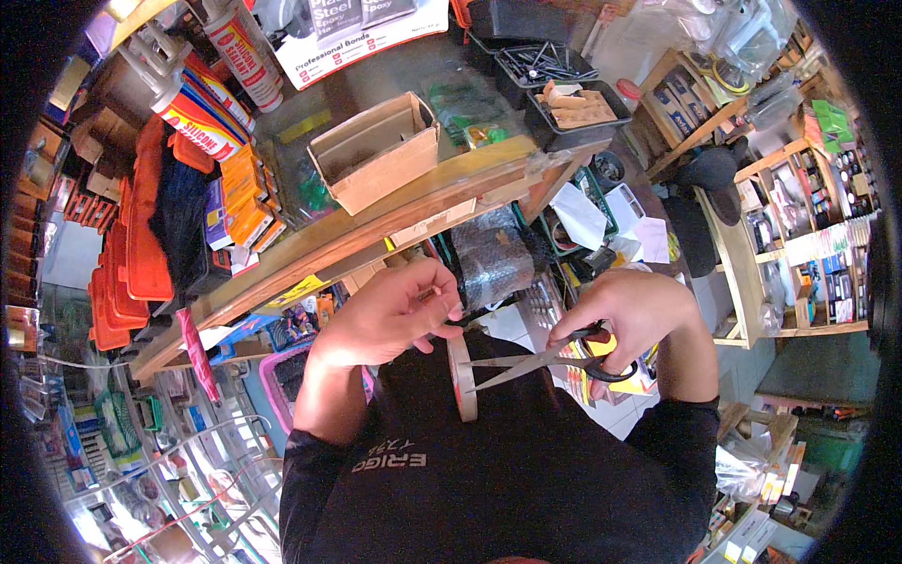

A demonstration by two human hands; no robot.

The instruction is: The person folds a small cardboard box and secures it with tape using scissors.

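Note:
My left hand (383,315) is closed, its thumb and fingers pinched together in front of my dark shirt. From those fingers hangs a narrow white roll of tape (464,390), seen nearly edge-on. My right hand (648,315) grips a pair of scissors (515,367) by black handles, fingers in the loops. The blades are spread and point left, their tips at the side of the roll. Whether the blades touch the tape I cannot tell. A short pale bit, perhaps the tape's end, shows at my left fingertips.
Ahead runs a glass-topped counter with a wooden edge (310,254), carrying an open cardboard box (376,160). Black bins (575,127) of screws and wrappers stand at its far right. Orange cases (141,226) hang at the left. Shelves (799,216) of goods line the right side.

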